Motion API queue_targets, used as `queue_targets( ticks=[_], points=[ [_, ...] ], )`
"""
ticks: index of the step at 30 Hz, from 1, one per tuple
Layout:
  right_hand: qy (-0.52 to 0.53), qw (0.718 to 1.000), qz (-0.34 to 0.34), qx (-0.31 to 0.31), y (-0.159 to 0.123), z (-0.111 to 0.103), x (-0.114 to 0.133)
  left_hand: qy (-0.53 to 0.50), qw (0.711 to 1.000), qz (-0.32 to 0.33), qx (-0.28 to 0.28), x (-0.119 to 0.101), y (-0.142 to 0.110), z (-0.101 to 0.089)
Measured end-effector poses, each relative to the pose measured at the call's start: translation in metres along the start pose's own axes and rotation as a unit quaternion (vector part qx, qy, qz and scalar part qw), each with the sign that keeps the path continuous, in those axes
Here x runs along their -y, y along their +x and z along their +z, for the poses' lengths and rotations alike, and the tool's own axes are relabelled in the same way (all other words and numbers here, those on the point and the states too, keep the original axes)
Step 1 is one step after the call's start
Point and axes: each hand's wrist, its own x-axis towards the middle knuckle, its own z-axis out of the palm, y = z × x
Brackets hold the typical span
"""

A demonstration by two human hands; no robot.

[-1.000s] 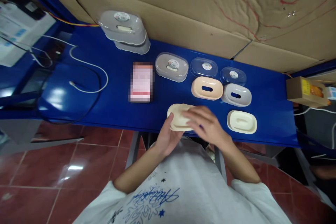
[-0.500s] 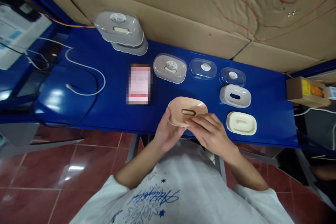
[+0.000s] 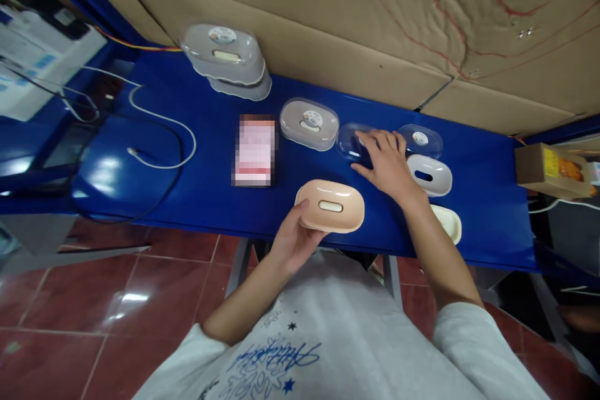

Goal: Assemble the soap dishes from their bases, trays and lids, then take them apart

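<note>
My left hand (image 3: 291, 237) grips the near left end of a peach oval soap dish (image 3: 347, 215), thumb on its rim. A cream piece shows through the slot in its middle, and a pale rim edges its underside. My right hand (image 3: 387, 162) reaches across the table, fingers bent over a clear oval lid (image 3: 349, 140) and thumb at its near side; the hand hides part of this lid. Close to that hand are a second clear lid (image 3: 424, 140) with a round label, a light grey slotted dish (image 3: 438, 178) and a cream tray (image 3: 450, 225), partly covered by my right forearm.
A lidded grey soap dish (image 3: 293, 125) stands behind a phone-like slab (image 3: 255, 153) with a blurred screen. Stacked lidded dishes (image 3: 225, 59) rise at the back left. Cables (image 3: 164, 165) cross the left side of the blue table (image 3: 210, 200). A cardboard box (image 3: 532, 169) sits at right.
The peach dish came from the back row onto the cream piece in my left hand. My right hand then left it for the clear lid, which has shifted toward me.
</note>
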Motion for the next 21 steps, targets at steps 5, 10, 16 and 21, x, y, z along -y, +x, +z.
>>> queue_targets(
  ticks=[5,10,16,21],
  points=[
    [0.075,0.997,0.027,-0.008,-0.019,0.002,-0.002,0.012,1.0,-0.013,-0.007,-0.005,0.003,0.002],
    [0.185,0.982,-0.013,-0.023,-0.054,-0.02,0.033,0.007,1.0,-0.007,0.018,-0.005,0.011,0.009],
    [0.119,0.99,-0.072,0.001,-0.088,-0.023,0.074,0.031,0.997,-0.011,0.073,0.002,0.013,0.015],
    [0.105,0.99,-0.095,0.01,-0.087,-0.007,0.072,0.026,0.997,-0.006,0.07,0.007,0.018,0.015]
  ],
)
